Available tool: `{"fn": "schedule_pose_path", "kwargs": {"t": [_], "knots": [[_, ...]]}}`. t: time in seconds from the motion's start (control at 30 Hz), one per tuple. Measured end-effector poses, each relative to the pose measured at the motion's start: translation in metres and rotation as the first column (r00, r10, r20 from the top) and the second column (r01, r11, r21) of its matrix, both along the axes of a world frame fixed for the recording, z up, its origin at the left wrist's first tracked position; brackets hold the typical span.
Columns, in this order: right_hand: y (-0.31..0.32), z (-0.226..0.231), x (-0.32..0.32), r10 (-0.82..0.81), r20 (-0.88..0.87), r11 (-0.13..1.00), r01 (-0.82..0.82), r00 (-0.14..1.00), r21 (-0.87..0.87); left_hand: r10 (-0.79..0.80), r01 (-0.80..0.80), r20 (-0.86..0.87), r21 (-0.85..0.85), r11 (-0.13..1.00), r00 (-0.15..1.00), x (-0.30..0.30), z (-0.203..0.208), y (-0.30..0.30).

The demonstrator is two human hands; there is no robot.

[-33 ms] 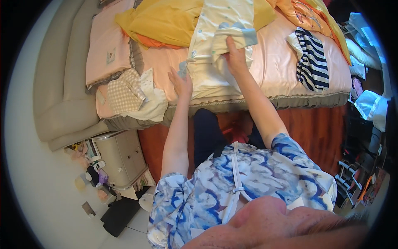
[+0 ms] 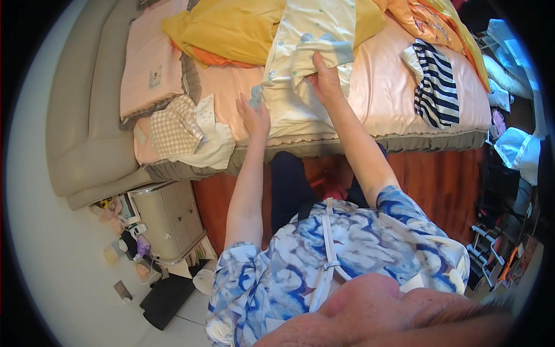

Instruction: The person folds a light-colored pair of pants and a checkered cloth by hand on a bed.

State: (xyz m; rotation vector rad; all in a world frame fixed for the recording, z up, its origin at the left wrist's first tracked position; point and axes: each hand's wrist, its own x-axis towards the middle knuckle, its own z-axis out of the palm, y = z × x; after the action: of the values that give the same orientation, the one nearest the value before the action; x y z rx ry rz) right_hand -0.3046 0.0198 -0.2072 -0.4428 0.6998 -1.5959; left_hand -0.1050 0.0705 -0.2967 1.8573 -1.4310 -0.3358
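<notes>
A bed [image 2: 430, 141] with a glossy pink sheet [image 2: 378, 107] bears a pink pillow [image 2: 147, 49] at left — a beige-checked cloth [image 2: 173, 128] and a white cloth [image 2: 218, 139] lie just nearer. A yellow cover [image 2: 225, 29] spreads along the far side, partly under a pale garment [image 2: 282, 81] that reaches onto the sheet — rightward lies a black-and-white striped garment [image 2: 435, 87].

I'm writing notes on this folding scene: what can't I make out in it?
All in the head view:
- Right hand: some fingers are hidden behind the cream garment it holds.
- Left hand: its back hides the palm, so whether it grips or only touches the pale blue cuff is unclear.
- Yellow cover: cut off by the top edge.
- Patch on the pink bedding: too small to read.
</notes>
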Motion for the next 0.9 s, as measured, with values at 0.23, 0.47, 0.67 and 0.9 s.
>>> {"fn": "schedule_pose_path", "kwargs": {"t": [0.23, 0.47, 0.67, 0.9], "knots": [[-0.013, -0.026, 0.049, 0.241, 0.079, 0.938, -0.253, 0.967, 0.236, -0.252, 0.248, -0.394, -0.062, 0.967, 0.884, -0.043, 0.01, 0.014], [0.028, -0.041, 0.043, 0.151, 0.068, 0.979, -0.158, 0.986, 0.127, -0.003, 0.041, -0.472, 0.069, 0.997, 0.881, -0.03, -0.005, -0.032], [0.087, -0.108, -0.024, 0.209, -0.246, 0.816, -0.03, 0.946, 0.577, -0.143, 0.185, -0.153, 0.305, 0.934, 0.978, -0.021, -0.001, -0.033], [0.064, -0.088, -0.078, -0.041, -0.996, 0.998, 0.052, -0.076, -0.045, -0.373, 0.66, 0.749, -0.112, 0.743, 0.548, -0.013, 0.014, -0.006]]}}
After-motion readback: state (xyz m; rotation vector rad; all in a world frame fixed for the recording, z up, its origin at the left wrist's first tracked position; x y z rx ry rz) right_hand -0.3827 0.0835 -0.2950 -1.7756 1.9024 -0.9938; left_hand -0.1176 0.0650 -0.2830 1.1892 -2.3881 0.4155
